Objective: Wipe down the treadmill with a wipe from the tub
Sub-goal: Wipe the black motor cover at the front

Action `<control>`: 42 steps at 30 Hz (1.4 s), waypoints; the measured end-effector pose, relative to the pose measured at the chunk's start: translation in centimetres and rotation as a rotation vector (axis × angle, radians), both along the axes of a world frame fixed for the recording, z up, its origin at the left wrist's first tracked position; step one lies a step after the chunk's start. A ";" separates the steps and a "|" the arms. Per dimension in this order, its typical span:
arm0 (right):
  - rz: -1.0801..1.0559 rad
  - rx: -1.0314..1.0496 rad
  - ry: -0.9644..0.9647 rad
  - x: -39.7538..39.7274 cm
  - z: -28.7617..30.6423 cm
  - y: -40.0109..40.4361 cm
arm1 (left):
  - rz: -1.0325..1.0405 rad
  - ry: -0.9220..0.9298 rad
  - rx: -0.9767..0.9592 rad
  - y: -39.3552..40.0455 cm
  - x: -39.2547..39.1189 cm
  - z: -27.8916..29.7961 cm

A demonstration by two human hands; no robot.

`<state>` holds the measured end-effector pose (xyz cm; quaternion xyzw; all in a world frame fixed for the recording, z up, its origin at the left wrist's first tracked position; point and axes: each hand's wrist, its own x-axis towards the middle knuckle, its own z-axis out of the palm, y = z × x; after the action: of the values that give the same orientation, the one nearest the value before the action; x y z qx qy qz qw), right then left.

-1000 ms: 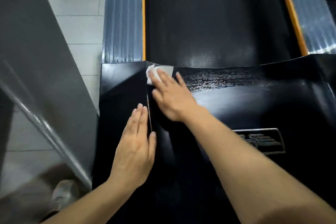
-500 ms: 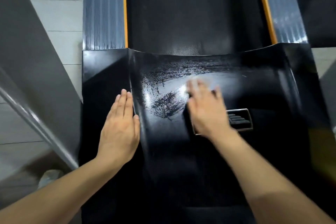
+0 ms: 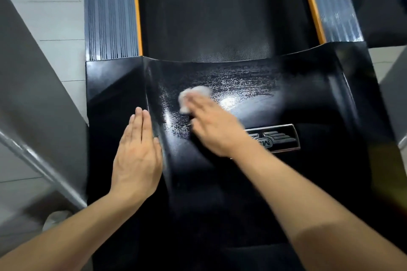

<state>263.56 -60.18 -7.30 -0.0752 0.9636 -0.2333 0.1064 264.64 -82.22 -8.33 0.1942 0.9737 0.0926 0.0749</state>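
A damp wipe (image 3: 193, 95) is pressed to the glossy black motor cover (image 3: 308, 94) of a treadmill, just short of the belt (image 3: 209, 11).

The wipe, crumpled and pale, lies under the fingertips of the right hand (image 3: 211, 125), left of a metal badge (image 3: 275, 138); thin, soft and light, it should bunch or slide on so slick a shell, and is best held flat beneath the pads rather than pinched at a corner; the right hand is blurred, fingers extended over the cloth, so pressing it rather than clasping it; the left hand (image 3: 136, 156) rests flat, fingers straight and together, on the cover's left shoulder, holding nothing, apparently as a brace; both forearms reach in from below; wet streaks mark the cover's centre.
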 end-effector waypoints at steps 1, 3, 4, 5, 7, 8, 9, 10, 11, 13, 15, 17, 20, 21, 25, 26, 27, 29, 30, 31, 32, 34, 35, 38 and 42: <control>-0.148 0.045 -0.027 0.2 -0.1 2.9 | 0.000 0.000 -0.001 0.1 0.0 0.2; -0.448 0.180 -0.033 1.0 -0.7 9.1 | -0.034 0.011 -0.015 0.4 -0.1 0.6; -0.566 0.231 -0.052 1.4 -0.7 11.1 | -0.071 0.018 -0.029 0.6 0.0 0.8; -0.637 0.245 -0.066 1.6 -0.8 11.8 | -0.120 0.025 -0.046 0.9 0.0 0.8; -0.606 0.158 -0.025 1.3 -0.2 9.4 | -0.209 0.029 -0.058 1.9 0.3 0.9; -0.498 0.069 0.021 1.2 0.3 7.1 | -0.233 0.025 -0.050 2.6 0.5 1.0; -0.346 0.002 0.068 1.3 0.6 4.6 | -0.249 0.017 -0.037 3.4 0.9 0.9; -0.178 -0.041 0.089 1.9 0.2 2.5 | -0.260 0.003 -0.017 4.3 1.4 0.8; -0.030 -0.040 0.099 2.4 0.1 1.2 | -0.264 -0.012 0.010 5.2 1.8 0.7; 0.092 -0.050 0.076 2.5 -0.1 2.5 | -0.254 -0.031 0.040 6.6 2.8 0.5; -0.049 -0.061 0.034 2.5 -0.4 7.7 | -0.225 -0.041 0.021 7.4 3.5 0.4; -0.317 0.023 0.063 2.8 -0.6 14.8 | -0.218 -0.038 -0.015 7.6 4.0 0.5; -0.697 0.261 -0.073 3.9 -0.8 23.1 | -0.232 -0.023 -0.056 7.7 4.1 0.4; -0.744 0.290 -0.111 3.8 -0.9 23.2 | -0.235 -0.024 -0.062 7.7 4.2 0.3; -0.442 0.072 0.037 2.6 0.3 13.1 | -0.224 -0.022 -0.066 7.7 4.1 0.2; -0.291 0.020 0.062 2.9 0.1 10.0 | -0.224 -0.021 -0.065 7.7 4.2 0.1; -0.142 -0.027 0.075 3.5 0.2 7.5 | -0.226 -0.016 -0.068 7.8 4.2 0.1; 0.046 -0.063 0.084 3.8 0.2 6.9 | -0.228 -0.008 -0.084 7.7 4.2 -0.1; 0.025 -0.081 0.083 3.6 -0.2 8.7 | -0.226 -0.008 -0.090 7.7 4.2 -0.1; -0.068 -0.093 0.072 3.3 -0.6 11.3 | -0.224 -0.009 -0.092 7.7 4.1 -0.1; -0.205 -0.080 0.083 3.1 -1.1 14.4 | -0.222 -0.009 -0.093 7.8 4.1 -0.1; -0.469 0.094 0.062 3.6 -1.4 20.7 | -0.218 -0.007 -0.102 7.9 4.2 -0.2; -0.544 0.190 0.014 4.5 -1.5 23.3 | -0.212 -0.009 -0.100 7.9 4.3 -0.2; -0.637 0.250 -0.020 6.9 -1.1 24.3 | -0.212 -0.010 -0.102 8.0 4.2 -0.1; -0.562 0.087 0.050 10.5 0.2 14.2 | -0.198 -0.017 -0.103 8.1 4.3 0.2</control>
<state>274.09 -45.97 -7.05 0.1939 0.9581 -0.2101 0.0167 268.98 -74.16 -8.16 0.2847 0.9525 0.0361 0.1017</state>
